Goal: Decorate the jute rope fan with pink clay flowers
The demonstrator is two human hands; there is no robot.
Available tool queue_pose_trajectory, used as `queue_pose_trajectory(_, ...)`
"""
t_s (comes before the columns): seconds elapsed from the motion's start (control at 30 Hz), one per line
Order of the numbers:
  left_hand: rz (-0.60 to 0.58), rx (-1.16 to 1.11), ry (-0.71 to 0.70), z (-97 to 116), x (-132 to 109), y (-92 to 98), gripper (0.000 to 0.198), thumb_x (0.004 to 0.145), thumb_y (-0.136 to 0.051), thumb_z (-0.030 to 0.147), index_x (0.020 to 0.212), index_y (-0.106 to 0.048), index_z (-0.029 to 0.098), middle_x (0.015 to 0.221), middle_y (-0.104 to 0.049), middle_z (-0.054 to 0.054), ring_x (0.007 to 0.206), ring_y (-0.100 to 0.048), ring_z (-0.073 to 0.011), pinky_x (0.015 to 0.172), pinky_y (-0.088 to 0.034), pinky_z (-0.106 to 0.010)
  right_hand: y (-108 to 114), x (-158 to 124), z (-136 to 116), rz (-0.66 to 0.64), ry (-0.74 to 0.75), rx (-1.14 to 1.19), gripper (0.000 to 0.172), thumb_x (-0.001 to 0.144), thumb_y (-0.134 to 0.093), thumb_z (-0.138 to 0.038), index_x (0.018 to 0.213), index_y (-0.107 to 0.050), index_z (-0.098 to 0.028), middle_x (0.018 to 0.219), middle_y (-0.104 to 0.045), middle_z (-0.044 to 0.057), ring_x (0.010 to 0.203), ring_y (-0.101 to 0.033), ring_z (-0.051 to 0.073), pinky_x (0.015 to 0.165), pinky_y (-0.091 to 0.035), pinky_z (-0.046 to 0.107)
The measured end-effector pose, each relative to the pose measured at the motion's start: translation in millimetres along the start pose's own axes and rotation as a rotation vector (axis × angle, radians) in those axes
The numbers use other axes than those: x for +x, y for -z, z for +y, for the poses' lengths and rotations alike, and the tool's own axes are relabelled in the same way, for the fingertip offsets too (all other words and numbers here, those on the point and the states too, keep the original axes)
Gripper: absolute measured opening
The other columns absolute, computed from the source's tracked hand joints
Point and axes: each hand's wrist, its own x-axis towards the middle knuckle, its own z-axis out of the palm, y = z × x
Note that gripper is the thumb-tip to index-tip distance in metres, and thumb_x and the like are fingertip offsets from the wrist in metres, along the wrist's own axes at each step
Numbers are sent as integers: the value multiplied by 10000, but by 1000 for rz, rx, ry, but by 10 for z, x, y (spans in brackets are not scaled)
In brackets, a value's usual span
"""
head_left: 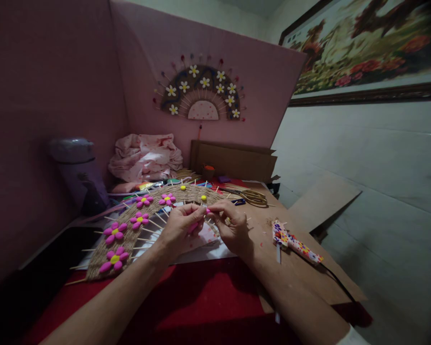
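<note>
Nearest me, red cloth [215, 297] covers the table. Above it, a person's left hand [182, 224] and right hand [234, 227] meet, fingertips closed on a small pink piece [208, 211]. To the right lies a patterned glue gun [296, 244]. Just beyond the hands, a twine-wrapped fan [102, 249] carries five pink-petalled flowers [115, 232], seemingly complete; two yellow centres [203, 198] remain petal-less. The hands hide its right side. A white-flowered fan [203, 110] hangs on the far panel [258, 81].

one head-worn camera faces forward and down, near the hands [181, 224] [235, 231].
</note>
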Motion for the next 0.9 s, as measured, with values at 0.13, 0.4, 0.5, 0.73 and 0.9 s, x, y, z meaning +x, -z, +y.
queue_pose_trajectory(0.13,13,31,5,10,-3,-2,274,665,-722,372,634,-584,137,459,-485,38,378,-337,-36,374,-203,-187,-1,-13,-10,-6,-23,-1,65,831,-598,-217,887,-628,-208,823,-638,31,726,-579,138,607,-471,259)
queue_pose_trajectory(0.4,132,341,-173,-35,14,17,261,750,-646,390,668,-605,146,483,-492,44,417,-362,-49,405,-251,-185,109,190,28,181,-276,157,131,800,-626,-307,795,-630,-176,724,-603,15,636,-555,118,521,-462,233)
queue_pose_trajectory(0.5,167,510,-276,-60,3,9,214,763,-627,349,692,-650,149,499,-517,30,469,-434,-75,459,-324,-194,320,304,47,217,-443,276,205,777,-633,-366,812,-618,-165,597,-547,-23,478,-478,87,368,-387,193)
queue_pose_trajectory(0.73,153,639,-385,-120,8,-9,170,772,-600,273,858,-701,167,620,-628,-14,587,-548,-127,570,-409,-227,625,-28,229,78,-679,193,284,648,-708,-405,720,-618,-145,568,-560,-25,451,-495,89,392,-449,228)
queue_pose_trajectory(0.9,45,1052,-432,-142,66,-60,163,819,-526,231,836,-685,198,729,-665,-39,667,-583,-155,622,-400,-252,611,-290,381,46,-689,-9,250,716,-645,-401,721,-634,-152,541,-585,-14,418,-496,97,384,-397,222)
